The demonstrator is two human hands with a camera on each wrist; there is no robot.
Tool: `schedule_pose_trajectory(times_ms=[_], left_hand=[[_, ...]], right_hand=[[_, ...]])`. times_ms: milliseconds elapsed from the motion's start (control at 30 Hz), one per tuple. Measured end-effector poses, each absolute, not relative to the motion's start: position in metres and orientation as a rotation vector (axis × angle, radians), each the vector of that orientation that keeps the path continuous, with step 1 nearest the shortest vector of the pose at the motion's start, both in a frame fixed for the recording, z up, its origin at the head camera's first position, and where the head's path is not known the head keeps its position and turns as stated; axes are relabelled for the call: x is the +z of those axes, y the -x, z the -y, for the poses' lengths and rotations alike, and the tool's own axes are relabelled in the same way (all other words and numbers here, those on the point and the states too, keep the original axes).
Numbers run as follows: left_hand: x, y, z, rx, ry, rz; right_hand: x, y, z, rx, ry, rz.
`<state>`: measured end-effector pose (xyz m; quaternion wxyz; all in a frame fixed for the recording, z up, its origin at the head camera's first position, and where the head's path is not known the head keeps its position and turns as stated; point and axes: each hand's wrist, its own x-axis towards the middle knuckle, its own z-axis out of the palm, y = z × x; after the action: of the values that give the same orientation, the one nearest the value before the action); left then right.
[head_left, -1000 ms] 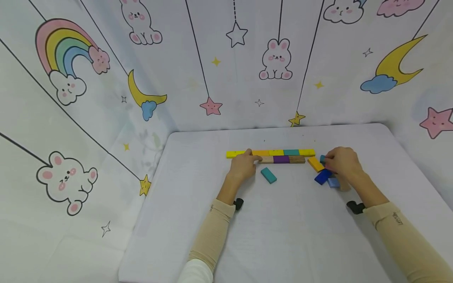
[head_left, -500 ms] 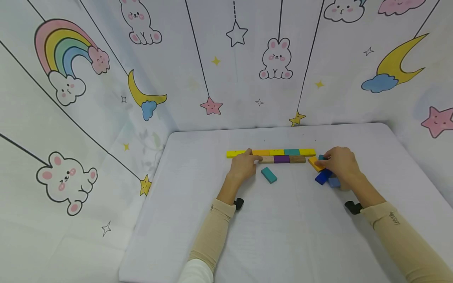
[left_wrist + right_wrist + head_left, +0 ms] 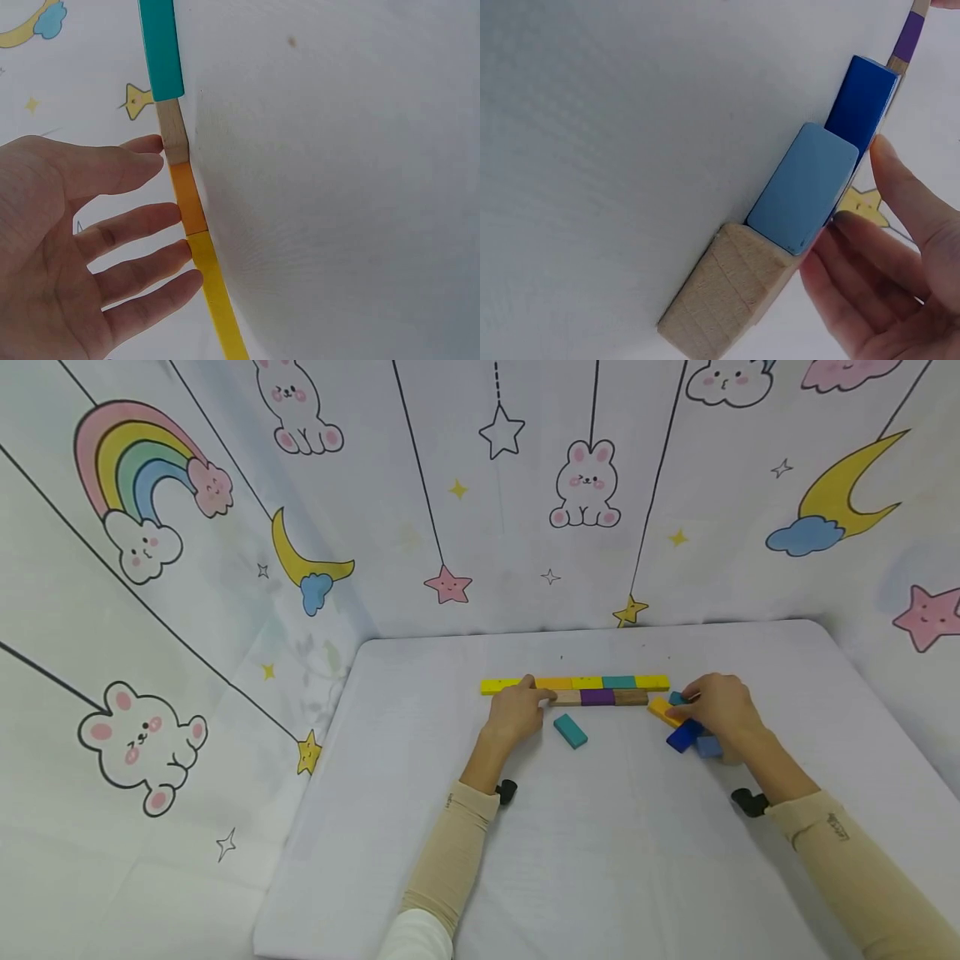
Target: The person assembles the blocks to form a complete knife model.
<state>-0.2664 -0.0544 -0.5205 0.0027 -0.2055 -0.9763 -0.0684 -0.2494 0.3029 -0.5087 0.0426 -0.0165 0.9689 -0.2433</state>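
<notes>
My left hand (image 3: pixel 514 718) touches the left end of the front row of wooden blocks; in the left wrist view its fingers are extended beside a plain wooden block (image 3: pixel 174 133), an orange block (image 3: pixel 189 196) and a yellow block (image 3: pixel 217 292). My right hand (image 3: pixel 722 703) pinches the right end of a yellow-orange block (image 3: pixel 663 710) at the loose pile; in the right wrist view that grip is hidden behind other blocks. Around it lie a blue-teal block (image 3: pixel 677 697), a dark blue block (image 3: pixel 684 737), a light blue block (image 3: pixel 804 187) and a plain wooden block (image 3: pixel 724 292).
A back row holds yellow, orange and teal blocks (image 3: pixel 618 682). The front row shows a purple block (image 3: pixel 597 697) and a brown wooden block (image 3: pixel 632 697). A loose teal block (image 3: pixel 571 732) lies nearer on the white table (image 3: pixel 570 860). Printed cloth (image 3: pixel 510 543) hangs behind.
My right hand has shifted slightly leftward; the yellow-orange block has turned and slid left toward the front row. The blue-teal block also sits a little further left. My left hand stays put.
</notes>
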Motion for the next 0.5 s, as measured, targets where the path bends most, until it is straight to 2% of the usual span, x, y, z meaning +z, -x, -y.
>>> schedule_pose_trajectory(times_ms=[500], left_hand=[[-0.5193,0.2662,0.0545,-0.223,0.648,3.067]], right_hand=[[-0.5048,0.2505,-0.2978,-0.764,0.183,-2.920]])
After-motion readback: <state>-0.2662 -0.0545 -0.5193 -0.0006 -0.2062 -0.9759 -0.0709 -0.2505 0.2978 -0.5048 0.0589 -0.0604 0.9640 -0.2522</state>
